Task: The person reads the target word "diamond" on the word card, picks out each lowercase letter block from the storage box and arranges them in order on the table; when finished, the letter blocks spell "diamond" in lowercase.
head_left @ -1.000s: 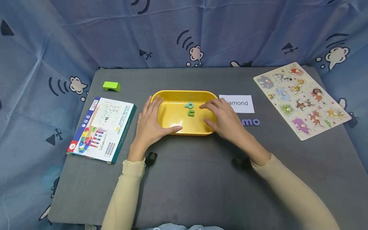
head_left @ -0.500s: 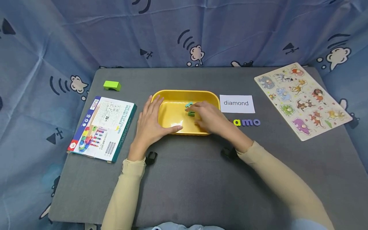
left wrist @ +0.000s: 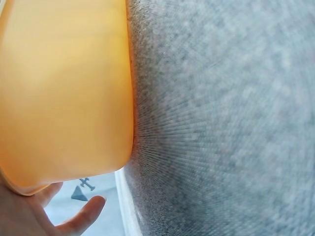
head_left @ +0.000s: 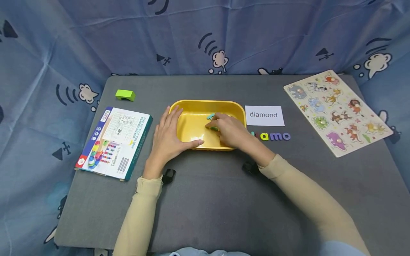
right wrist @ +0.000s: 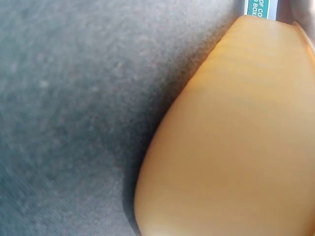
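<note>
A yellow plastic tray (head_left: 208, 101) sits mid-table. My left hand (head_left: 167, 139) rests on its left end with fingers spread and the thumb along the near rim. Inside the tray, my right hand (head_left: 232, 131) pinches a small green letter (head_left: 214, 128) between thumb and fingertips, partly hiding it. Just beyond those fingertips lies a turquoise letter (head_left: 210, 116). Both wrist views are mostly filled by the tray's outer wall (left wrist: 69, 98), and the right hand's fingers are out of sight there. To the right, a yellow "a" (head_left: 264, 136), purple "m" (head_left: 274, 136) and purple "o" (head_left: 286, 136) form a row.
A white card (head_left: 264, 121) reading "diamond" lies above the letter row, whose left end is hidden by the right wrist. An animal puzzle board (head_left: 339, 110) is at the right. At the left are a boxed toy set (head_left: 115, 142) and a green arched block (head_left: 125, 95).
My right hand has moved left, deeper into the tray, and its fingers have closed on the green letter, which now looks tilted. The left hand stays on the tray's end.
</note>
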`<state>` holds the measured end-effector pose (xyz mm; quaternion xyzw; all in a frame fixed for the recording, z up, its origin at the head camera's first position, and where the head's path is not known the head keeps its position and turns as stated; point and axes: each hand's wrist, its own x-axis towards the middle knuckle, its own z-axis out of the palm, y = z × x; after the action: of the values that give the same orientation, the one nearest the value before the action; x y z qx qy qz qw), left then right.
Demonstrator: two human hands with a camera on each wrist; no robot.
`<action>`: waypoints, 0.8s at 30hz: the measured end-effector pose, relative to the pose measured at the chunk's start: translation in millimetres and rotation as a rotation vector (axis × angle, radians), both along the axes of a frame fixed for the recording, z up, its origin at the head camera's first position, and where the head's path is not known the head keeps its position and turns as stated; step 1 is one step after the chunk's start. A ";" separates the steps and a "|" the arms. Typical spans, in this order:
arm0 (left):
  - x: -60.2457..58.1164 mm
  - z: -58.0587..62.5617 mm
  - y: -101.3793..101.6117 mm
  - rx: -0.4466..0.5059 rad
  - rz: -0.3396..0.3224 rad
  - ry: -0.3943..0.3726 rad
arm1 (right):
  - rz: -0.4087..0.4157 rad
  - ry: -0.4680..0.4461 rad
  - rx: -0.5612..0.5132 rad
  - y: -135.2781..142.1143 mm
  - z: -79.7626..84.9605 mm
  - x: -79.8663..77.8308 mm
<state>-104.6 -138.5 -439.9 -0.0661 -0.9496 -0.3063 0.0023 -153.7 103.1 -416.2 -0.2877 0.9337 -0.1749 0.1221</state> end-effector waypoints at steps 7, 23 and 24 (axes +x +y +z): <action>0.2 0.3 -0.3 0.006 0.002 -0.008 | 0.015 0.050 -0.006 0.5 -2.5 0.5; -0.2 -0.8 -0.2 -0.003 0.005 0.003 | -0.014 0.209 -0.201 18.2 11.3 9.3; -0.2 -0.8 -0.2 -0.004 0.005 0.004 | -0.015 0.229 -0.220 20.5 11.7 10.3</action>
<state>-104.8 -138.7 -440.7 -0.0643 -0.9504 -0.3044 0.0046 -143.4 123.7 -404.5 -0.3106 0.9188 -0.2431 -0.0185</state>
